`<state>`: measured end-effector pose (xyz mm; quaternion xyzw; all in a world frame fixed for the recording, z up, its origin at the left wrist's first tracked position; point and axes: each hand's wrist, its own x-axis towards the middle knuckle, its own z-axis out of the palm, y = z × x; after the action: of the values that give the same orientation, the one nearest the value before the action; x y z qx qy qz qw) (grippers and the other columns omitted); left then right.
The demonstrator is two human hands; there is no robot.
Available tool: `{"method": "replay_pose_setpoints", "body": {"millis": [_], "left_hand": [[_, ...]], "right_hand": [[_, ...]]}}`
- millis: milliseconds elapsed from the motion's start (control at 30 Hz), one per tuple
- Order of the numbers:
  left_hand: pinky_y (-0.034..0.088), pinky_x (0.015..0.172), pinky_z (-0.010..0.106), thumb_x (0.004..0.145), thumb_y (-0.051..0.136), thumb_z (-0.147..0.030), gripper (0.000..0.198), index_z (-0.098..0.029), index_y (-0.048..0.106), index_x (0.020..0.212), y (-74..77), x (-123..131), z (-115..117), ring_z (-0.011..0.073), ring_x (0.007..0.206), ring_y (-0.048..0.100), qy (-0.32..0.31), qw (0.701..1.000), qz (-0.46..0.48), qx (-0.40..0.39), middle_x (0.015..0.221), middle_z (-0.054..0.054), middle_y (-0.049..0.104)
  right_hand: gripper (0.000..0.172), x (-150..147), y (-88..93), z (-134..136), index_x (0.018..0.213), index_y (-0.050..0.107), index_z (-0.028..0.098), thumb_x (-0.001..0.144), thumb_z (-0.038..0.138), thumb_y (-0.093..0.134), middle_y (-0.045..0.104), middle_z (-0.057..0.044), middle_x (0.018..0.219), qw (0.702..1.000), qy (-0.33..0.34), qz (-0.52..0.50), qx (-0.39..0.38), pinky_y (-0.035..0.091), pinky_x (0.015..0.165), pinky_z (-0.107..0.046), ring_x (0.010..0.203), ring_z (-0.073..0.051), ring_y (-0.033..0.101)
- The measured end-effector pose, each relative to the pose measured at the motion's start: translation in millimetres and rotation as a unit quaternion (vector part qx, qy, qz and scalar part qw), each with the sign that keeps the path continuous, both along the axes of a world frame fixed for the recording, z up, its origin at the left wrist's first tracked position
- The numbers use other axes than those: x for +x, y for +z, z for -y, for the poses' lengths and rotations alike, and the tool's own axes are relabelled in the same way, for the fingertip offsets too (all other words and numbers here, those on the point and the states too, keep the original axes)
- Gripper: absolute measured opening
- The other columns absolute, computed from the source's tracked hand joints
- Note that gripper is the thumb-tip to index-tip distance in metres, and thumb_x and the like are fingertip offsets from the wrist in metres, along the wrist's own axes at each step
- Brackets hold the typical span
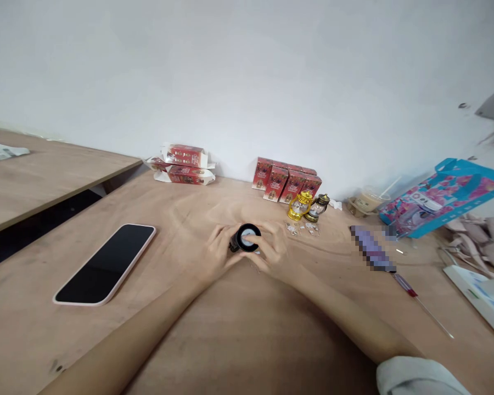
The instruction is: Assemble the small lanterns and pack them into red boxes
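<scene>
Between my two hands is what looks like a small black lantern (240,238), its round black-rimmed end with a pale disc turned up toward me. My left hand (217,251) grips its left side with curled fingers. From the right, my right hand (274,246) closes around it, one fingertip resting on the pale disc. Most of the lantern's body is hidden behind the rim and my fingers. Beyond my right hand stand a gold lantern (299,207) and a dark bronze lantern (318,208), with small printed cut-outs (302,229) lying in front of them.
Several red boxes (276,185) stand by the wall; opened red cartons (185,165) lie farther left. A phone (107,266) lies at left. On the right are a screwdriver (411,292), a blurred-out flat item (370,248), a cup (368,199) and a blue floral bag (440,197).
</scene>
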<state>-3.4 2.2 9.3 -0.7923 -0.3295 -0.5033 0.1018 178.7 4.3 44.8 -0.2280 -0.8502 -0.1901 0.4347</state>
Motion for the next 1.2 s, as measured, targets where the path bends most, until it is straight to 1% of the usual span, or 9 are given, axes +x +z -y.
{"method": "replay_pose_setpoints", "body": {"millis": [100,167,300,433,500,600,767,967,1200], "left_hand": [[0.052,0.076,0.037,0.084,0.058,-0.025,0.055,-0.017,0.033,0.133,-3.2,0,-2,0.0229,0.093,0.056,0.011,1.0,0.021,0.002,0.105,0.012,0.061],[0.052,0.076,0.037,0.083,0.058,-0.018,0.056,-0.019,0.033,0.133,-3.7,0,-3,0.0222,0.092,0.056,0.02,0.999,0.029,0.009,0.106,0.011,0.06],[0.051,0.076,0.037,0.082,0.055,-0.011,0.048,-0.025,0.039,0.125,-0.8,0,-3,0.0218,0.096,0.054,0.026,0.999,0.007,0.037,0.111,0.011,0.056],[0.051,0.074,0.035,0.082,0.055,-0.008,0.038,-0.026,0.043,0.114,2.1,0,-1,0.0207,0.097,0.053,0.013,0.998,-0.001,0.056,0.113,0.01,0.055],[0.051,0.074,0.035,0.082,0.054,-0.008,0.033,-0.024,0.044,0.109,2.8,1,0,0.0208,0.097,0.053,0.011,0.999,0.004,0.05,0.112,0.011,0.056],[0.051,0.076,0.036,0.082,0.054,-0.01,0.029,-0.021,0.045,0.107,3.3,1,1,0.0215,0.099,0.054,0.007,0.999,0.007,0.031,0.111,0.012,0.058],[0.052,0.075,0.034,0.082,0.053,-0.011,0.026,-0.021,0.048,0.105,1.9,1,1,0.0212,0.099,0.057,0.001,1.0,0.016,0.006,0.11,0.012,0.061],[0.052,0.074,0.035,0.082,0.053,-0.012,0.024,-0.021,0.047,0.104,1.0,1,0,0.0207,0.096,0.058,0.004,1.0,0.018,0.006,0.106,0.011,0.062],[0.053,0.075,0.035,0.082,0.055,-0.013,0.024,-0.02,0.048,0.104,-0.6,0,-1,0.0204,0.095,0.057,-0.001,1.0,0.004,0.018,0.106,0.012,0.062]], "right_hand": [[0.03,12,5.1,-1,0.111,0.059,0.021,0.086,0.038,0.058,0.054,-0.014,0.12,0.999,-0.009,-0.006,-0.042,0.044,0.091,-0.041,0.11,-0.025,0.053],[0.025,26,7.4,-5,0.111,0.059,0.02,0.089,0.031,0.054,0.055,-0.013,0.118,0.995,-0.035,-0.012,-0.092,0.044,0.091,-0.042,0.109,-0.024,0.054],[0.019,54,4.2,-17,0.096,0.064,0.02,0.089,0.015,0.047,0.065,-0.008,0.095,0.969,-0.046,0.075,-0.23,0.046,0.083,-0.041,0.091,-0.021,0.059],[0.016,62,-7.6,-18,0.095,0.065,0.018,0.088,0.015,0.051,0.067,-0.006,0.088,0.942,-0.019,0.119,-0.313,0.047,0.078,-0.035,0.086,-0.019,0.059],[0.015,57,-13.6,-16,0.093,0.066,0.019,0.089,0.019,0.052,0.067,-0.007,0.088,0.945,-0.016,0.133,-0.299,0.046,0.077,-0.033,0.087,-0.019,0.059],[0.016,46,-19.5,-17,0.088,0.067,0.018,0.091,0.024,0.052,0.067,-0.007,0.084,0.957,-0.028,0.185,-0.22,0.044,0.075,-0.033,0.084,-0.019,0.058],[0.012,33,-20.4,-25,0.088,0.066,0.017,0.086,0.013,0.055,0.068,-0.006,0.083,0.949,0.018,0.3,-0.097,0.045,0.073,-0.032,0.079,-0.018,0.061],[0.01,26,-21.6,-27,0.083,0.065,0.016,0.085,0.011,0.057,0.07,-0.007,0.081,0.919,0.025,0.387,-0.074,0.047,0.068,-0.028,0.075,-0.017,0.064],[0.014,21,-23.2,-30,0.089,0.063,0.015,0.086,0.008,0.051,0.069,-0.01,0.087,0.916,0.025,0.387,-0.102,0.048,0.062,-0.027,0.075,-0.017,0.064]]}}
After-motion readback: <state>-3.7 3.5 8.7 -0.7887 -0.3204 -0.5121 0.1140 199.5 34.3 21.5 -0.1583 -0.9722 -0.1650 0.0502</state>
